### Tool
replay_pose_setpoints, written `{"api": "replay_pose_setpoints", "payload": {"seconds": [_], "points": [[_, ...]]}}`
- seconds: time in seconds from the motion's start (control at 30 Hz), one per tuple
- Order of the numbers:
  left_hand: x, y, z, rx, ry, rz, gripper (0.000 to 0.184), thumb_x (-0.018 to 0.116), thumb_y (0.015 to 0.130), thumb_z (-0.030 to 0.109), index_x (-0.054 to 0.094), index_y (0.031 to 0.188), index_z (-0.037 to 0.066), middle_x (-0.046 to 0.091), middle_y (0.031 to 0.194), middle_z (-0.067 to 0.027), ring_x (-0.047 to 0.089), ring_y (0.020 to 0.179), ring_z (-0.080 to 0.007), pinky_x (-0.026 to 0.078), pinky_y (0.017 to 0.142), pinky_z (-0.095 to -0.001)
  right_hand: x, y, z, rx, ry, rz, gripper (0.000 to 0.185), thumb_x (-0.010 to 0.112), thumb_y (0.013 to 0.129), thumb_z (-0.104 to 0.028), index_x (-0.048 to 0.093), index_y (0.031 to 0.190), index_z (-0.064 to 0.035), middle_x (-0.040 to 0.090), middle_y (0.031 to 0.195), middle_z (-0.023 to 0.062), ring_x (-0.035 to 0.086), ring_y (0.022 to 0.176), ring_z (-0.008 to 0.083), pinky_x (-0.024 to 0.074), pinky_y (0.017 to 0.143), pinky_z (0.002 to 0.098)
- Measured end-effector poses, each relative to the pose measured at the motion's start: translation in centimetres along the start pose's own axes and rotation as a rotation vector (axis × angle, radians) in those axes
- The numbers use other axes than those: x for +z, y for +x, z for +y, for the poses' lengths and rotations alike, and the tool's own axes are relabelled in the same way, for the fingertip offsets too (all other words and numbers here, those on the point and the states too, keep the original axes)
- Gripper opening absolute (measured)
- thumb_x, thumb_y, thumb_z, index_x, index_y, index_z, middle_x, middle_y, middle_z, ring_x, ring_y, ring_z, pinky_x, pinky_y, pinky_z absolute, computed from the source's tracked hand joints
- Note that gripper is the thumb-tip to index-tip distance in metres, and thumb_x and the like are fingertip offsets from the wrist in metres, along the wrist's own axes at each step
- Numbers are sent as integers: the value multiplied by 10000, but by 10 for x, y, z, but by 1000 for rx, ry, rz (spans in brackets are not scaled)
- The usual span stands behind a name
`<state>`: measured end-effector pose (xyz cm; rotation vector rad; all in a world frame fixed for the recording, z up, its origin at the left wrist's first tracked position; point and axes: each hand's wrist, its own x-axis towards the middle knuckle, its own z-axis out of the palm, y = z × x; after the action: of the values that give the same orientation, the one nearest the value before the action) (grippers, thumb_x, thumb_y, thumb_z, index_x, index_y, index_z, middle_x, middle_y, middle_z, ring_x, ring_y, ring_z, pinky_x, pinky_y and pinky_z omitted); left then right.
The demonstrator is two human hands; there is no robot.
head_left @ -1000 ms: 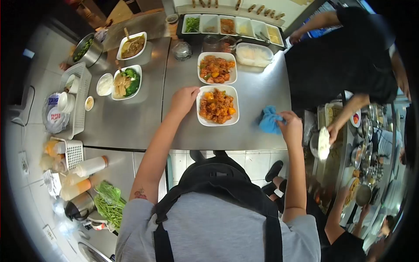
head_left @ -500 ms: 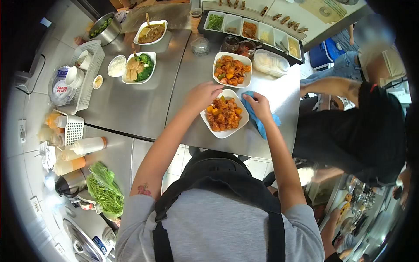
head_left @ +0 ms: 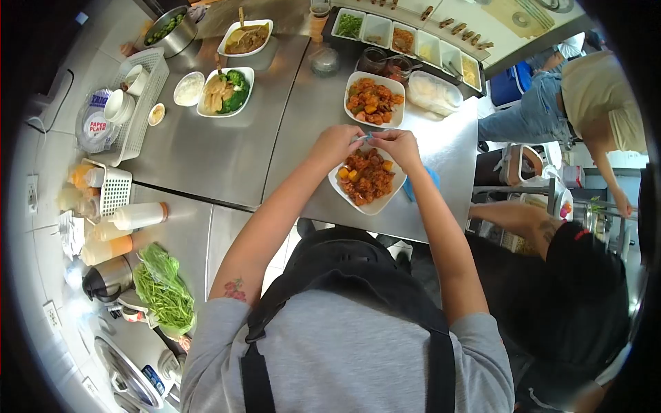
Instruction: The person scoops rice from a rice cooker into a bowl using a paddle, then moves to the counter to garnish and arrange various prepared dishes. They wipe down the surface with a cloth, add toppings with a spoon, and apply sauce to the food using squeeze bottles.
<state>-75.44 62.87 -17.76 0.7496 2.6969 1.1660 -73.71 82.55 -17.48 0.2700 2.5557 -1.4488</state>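
Note:
Both my hands meet over the far rim of the nearer white bowl (head_left: pixel 368 182), which holds glazed orange-red food. My left hand (head_left: pixel 339 144) has its fingers closed at the bowl's far left. My right hand (head_left: pixel 399 147) pinches a bit of the blue cloth beside my left fingertips; whether the left fingers also grip it is hard to make out. More of the blue cloth (head_left: pixel 428 184) shows on the steel table under my right forearm. Just beyond my hands stands a second white bowl (head_left: pixel 375 100) of similar food.
A lidded plastic container (head_left: pixel 434 95) and a topping rack (head_left: pixel 406 43) stand behind the bowls. Left are a broccoli bowl (head_left: pixel 226 92), a white rice bowl (head_left: pixel 189 89) and a white basket (head_left: pixel 141 103). A person in black (head_left: pixel 571 296) is at the right.
My right hand has moved from the table's right side to the nearer bowl's far rim, with the blue cloth. My left hand has come to meet it. The nearer bowl now sits turned.

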Motion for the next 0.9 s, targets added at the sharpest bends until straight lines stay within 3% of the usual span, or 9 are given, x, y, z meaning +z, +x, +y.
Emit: {"api": "replay_pose_setpoints", "payload": {"seconds": [0.23, 0.43, 0.57, 0.6, 0.67, 0.7, 0.8, 0.9], "points": [[7, -6, -6, 69, 57, 60, 168, 627, 830, 221, 663, 957, 119, 666, 878, -94, 625, 800, -304, 485, 691, -419, -4, -14, -6, -129, -327, 129, 210, 794, 666, -209, 727, 762, -35, 696, 708, 103, 677, 628, 211, 540, 645, 319], [11, -15, -10, 93, 7, 93, 187, 608, 838, 215, 647, 997, 123, 660, 939, -88, 622, 846, -295, 487, 718, -411, -16, -42, -4, -63, -539, 157, 203, 756, 660, -231, 715, 730, -46, 682, 686, 121, 667, 624, 254, 539, 645, 341], [12, -22, -10, 63, -7, 108, 198, 610, 839, 244, 654, 998, 136, 662, 913, -84, 626, 839, -289, 488, 711, -404, -40, -70, 13, 77, -549, 51, 234, 752, 667, -243, 696, 740, -27, 677, 676, 118, 655, 612, 228, 534, 630, 348], [11, -25, -12, 52, -9, 115, 202, 611, 839, 255, 657, 1000, 143, 664, 903, -83, 627, 836, -288, 488, 707, -403, -48, -74, 20, 130, -420, 56, 246, 753, 677, -244, 694, 765, -23, 679, 686, 113, 648, 604, 216, 531, 624, 343], [-7, -28, -8, -105, -31, -22, 208, 614, 839, 273, 662, 1007, 161, 665, 873, -83, 628, 822, -286, 489, 699, -403, -58, -79, 29, 237, -157, 63, 272, 755, 696, -248, 691, 816, -14, 682, 705, 105, 633, 588, 190, 524, 610, 334], [-15, -29, -3, -179, -42, -98, 210, 616, 838, 282, 665, 1010, 170, 665, 858, -83, 629, 816, -284, 489, 695, -404, -63, -78, 32, 240, -171, 94, 297, 761, 718, -256, 683, 862, -9, 686, 742, 94, 619, 600, 159, 513, 609, 315], [-23, -20, -2, -23, -11, -30, 216, 619, 841, 301, 667, 1017, 187, 669, 841, -88, 631, 801, -280, 488, 686, -408, -43, -75, 4, 49, -289, 230, 294, 771, 715, -257, 687, 858, -14, 691, 761, 93, 635, 642, 161, 508, 624, 304], [-8, -8, -9, 108, 111, -30, 199, 615, 850, 301, 672, 1001, 183, 673, 861, -92, 635, 809, -277, 487, 688, -410, -18, -65, 2, -19, -347, 201, 250, 754, 718, -225, 666, 812, -11, 684, 767, 135, 662, 694, 240, 519, 655, 341]]}}
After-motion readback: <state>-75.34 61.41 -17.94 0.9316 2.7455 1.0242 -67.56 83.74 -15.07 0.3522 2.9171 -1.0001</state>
